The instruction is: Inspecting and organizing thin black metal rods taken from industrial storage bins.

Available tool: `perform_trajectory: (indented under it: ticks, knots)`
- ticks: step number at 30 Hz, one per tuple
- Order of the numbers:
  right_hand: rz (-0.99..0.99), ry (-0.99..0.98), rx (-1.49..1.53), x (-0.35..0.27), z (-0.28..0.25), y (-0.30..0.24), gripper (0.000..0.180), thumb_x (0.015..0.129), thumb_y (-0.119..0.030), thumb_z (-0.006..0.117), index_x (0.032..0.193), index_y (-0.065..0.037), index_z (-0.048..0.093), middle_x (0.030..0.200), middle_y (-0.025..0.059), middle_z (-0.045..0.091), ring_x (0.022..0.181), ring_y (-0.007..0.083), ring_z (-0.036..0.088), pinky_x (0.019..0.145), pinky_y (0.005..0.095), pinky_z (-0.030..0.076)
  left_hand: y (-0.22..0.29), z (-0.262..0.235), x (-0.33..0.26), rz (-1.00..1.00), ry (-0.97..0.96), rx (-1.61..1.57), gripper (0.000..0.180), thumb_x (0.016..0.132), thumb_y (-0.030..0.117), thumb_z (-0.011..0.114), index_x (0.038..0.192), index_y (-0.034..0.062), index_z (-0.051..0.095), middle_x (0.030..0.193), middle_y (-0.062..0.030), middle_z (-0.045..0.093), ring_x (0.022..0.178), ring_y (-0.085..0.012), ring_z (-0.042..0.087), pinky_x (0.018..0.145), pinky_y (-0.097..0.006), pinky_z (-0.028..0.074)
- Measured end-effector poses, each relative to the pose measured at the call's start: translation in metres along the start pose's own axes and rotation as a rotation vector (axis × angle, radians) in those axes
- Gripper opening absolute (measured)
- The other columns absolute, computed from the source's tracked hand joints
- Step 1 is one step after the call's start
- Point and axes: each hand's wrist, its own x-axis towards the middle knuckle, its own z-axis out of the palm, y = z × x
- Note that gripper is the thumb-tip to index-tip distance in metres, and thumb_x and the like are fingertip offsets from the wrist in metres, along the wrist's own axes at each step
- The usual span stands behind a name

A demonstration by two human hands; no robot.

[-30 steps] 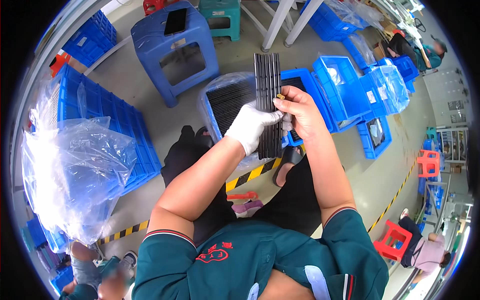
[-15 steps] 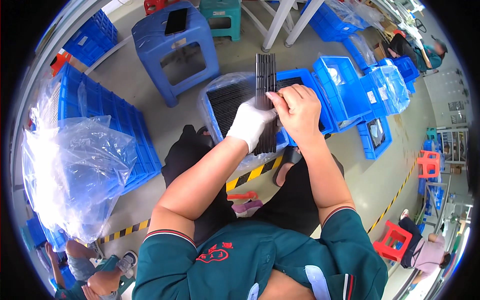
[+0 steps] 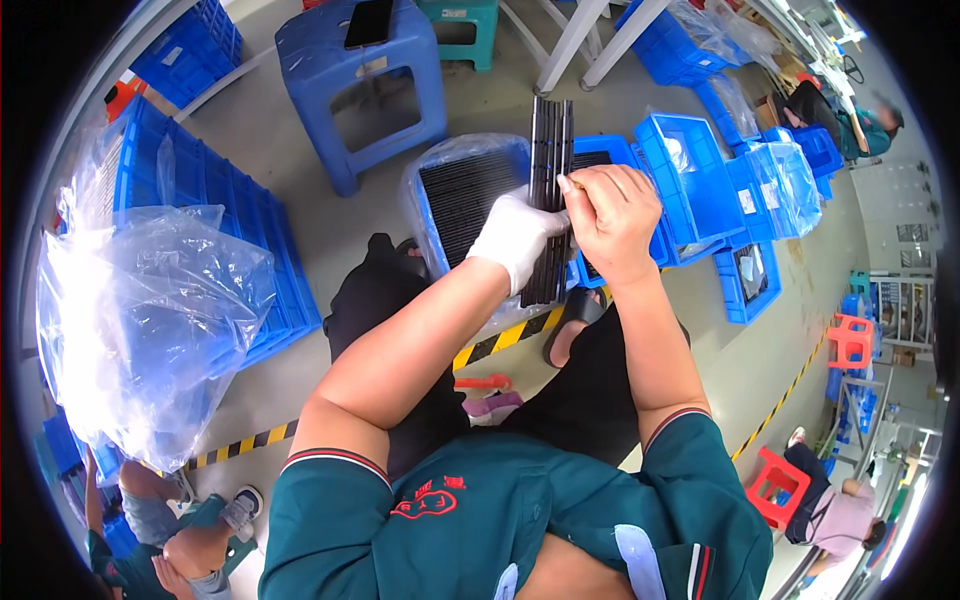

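A bundle of several long, thin black strips [image 3: 545, 140] stands nearly upright in front of me. My left hand [image 3: 510, 240], in a white glove, is closed around its middle. My bare right hand [image 3: 615, 215] has thumb and forefinger pinched on the strip at the bundle's right edge, whose top stands slightly apart from the others. Beneath, a blue bin [image 3: 424, 225] lined with clear plastic holds rows of similar black strips [image 3: 458, 195]. A second blue bin [image 3: 655, 240], with black strips in it, lies partly hidden behind my right hand.
A blue stool [image 3: 325, 60] with a dark phone [image 3: 370, 24] stands ahead. Stacked blue crates [image 3: 215, 200] under clear plastic [image 3: 150, 330] rise at left. Blue bins [image 3: 685, 165] sit at right, a red stool [image 3: 778, 487] lower right. Other people sit nearby.
Both hands and the bundle have shifted slightly right in the picture. The rightmost strip's upper end now shows a narrow gap from the rest. The whole view has shifted a little.
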Motion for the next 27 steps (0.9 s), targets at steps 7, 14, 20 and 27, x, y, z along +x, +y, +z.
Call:
perform_trajectory:
  ticks: [7, 14, 20, 27]
  knots:
    - [0.049, 0.019, 0.039, 0.004, -0.001, -0.006, 0.008, 0.074, -0.007, 0.072, 0.075, -0.006, 0.065, 0.074, 0.0064, 0.064, 0.067, 0.0248, 0.061, 0.06, 0.0338, 0.049, 0.002, 0.0, 0.001, 0.008, -0.027, -0.003, 0.022, 0.079, -0.002, 0.065, 0.1, -0.0031, 0.061, 0.084, -0.0089, 0.064, 0.07, -0.0178, 0.063, 0.064, -0.031, 0.053]
    - [0.044, -0.051, 0.091, 0.003, 0.0, 0.0, 0.009, 0.073, -0.008, 0.072, 0.077, -0.005, 0.065, 0.074, 0.0072, 0.064, 0.068, 0.0258, 0.061, 0.061, 0.035, 0.049, 0.002, -0.006, -0.001, 0.046, -0.047, 0.004, 0.02, 0.081, -0.002, 0.065, 0.101, -0.0016, 0.061, 0.084, -0.0099, 0.064, 0.07, -0.0184, 0.064, 0.064, -0.033, 0.053]
    - [-0.066, -0.039, -0.009, 0.003, -0.007, 0.0, 0.009, 0.073, -0.009, 0.072, 0.077, -0.006, 0.064, 0.074, 0.0061, 0.063, 0.067, 0.0253, 0.06, 0.061, 0.0348, 0.048, -0.002, -0.002, 0.004, -0.002, -0.034, -0.038, 0.022, 0.079, -0.003, 0.065, 0.1, -0.0021, 0.063, 0.085, -0.0098, 0.065, 0.07, -0.0192, 0.065, 0.064, -0.033, 0.054]
    - [0.13, -0.016, -0.085, 0.006, 0.004, -0.007, 0.021, 0.077, -0.018, 0.074, 0.068, -0.008, 0.057, 0.065, 0.0067, 0.057, 0.06, 0.0271, 0.057, 0.052, 0.0374, 0.044, 0.006, -0.001, 0.004, 0.049, 0.025, 0.105, 0.024, 0.079, 0.001, 0.067, 0.103, -0.0016, 0.063, 0.088, -0.0062, 0.065, 0.075, -0.0134, 0.061, 0.068, -0.029, 0.051]
